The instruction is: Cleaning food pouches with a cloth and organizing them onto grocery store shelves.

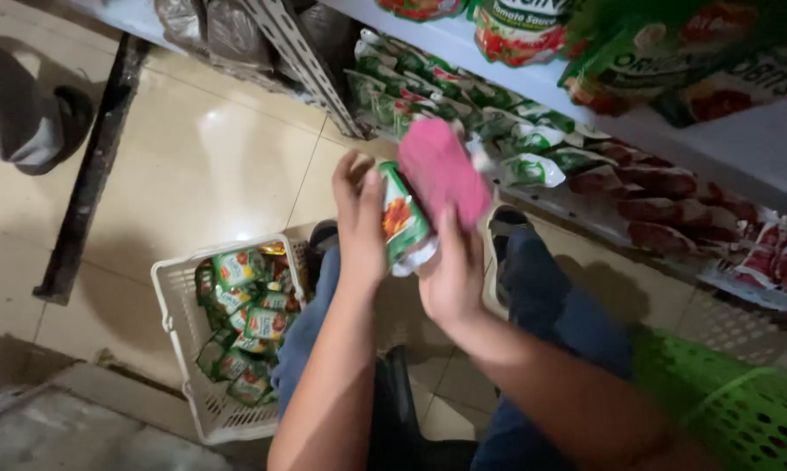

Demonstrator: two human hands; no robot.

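While gripping: the left hand (360, 228) is clasping a green sauce sachet (404, 222) by its left edge, holding it upright at chest height.
Right hand: the right hand (453, 277) is pinching a pink cloth (444, 170), which is pressing against the sachet's upper right side.
Below: the person's blue-trousered knees (533, 288) are bending over the tiled floor (210, 166).
Left side: a white plastic basket (177, 323) is sitting on the floor, holding more green sachets (249, 318).
Right side: a green basket (742, 410) is showing at the corner.
Ahead: a low shelf (577, 196) is carrying rows of sachets, and a slotted metal upright (302, 57) is standing before it.
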